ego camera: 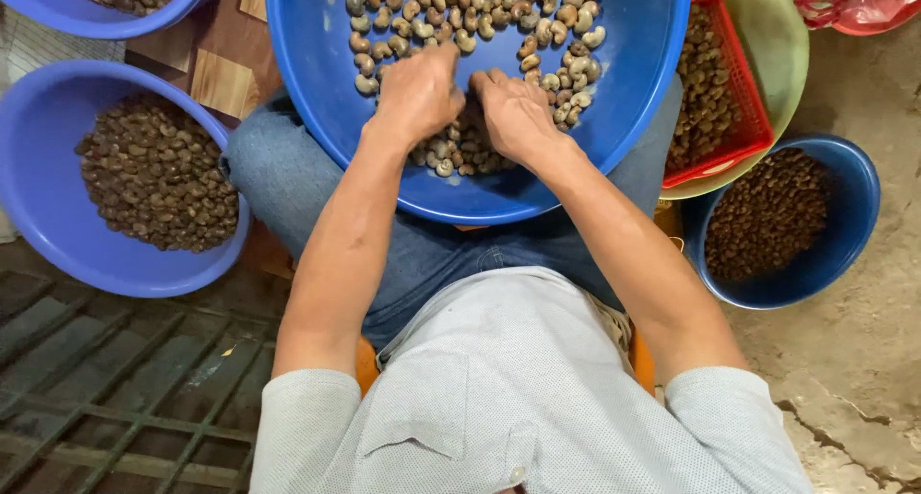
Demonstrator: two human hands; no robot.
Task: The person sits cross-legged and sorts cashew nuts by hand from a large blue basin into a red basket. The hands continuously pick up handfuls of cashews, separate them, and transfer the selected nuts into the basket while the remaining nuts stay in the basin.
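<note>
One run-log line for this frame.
left hand: in nuts | right hand: in nuts | big blue basin: on lap

Blue basin (633, 91): smooth, glossy plastic. Red basket (743, 120): ribbed plastic. Floor (863, 360): rough, cracked concrete. Grate (115, 398): dull, worn metal. Shirt (518, 398): matt woven cloth.

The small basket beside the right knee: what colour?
Red basket, seen in the head view.

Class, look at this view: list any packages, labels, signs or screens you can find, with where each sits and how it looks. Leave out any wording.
Plastic bag: top right corner, crumpled, clear film with red showing, in a red bowl; contents not visible.
No labels, signs or screens are in view; the rest is open basins and a basket of nuts.
</note>
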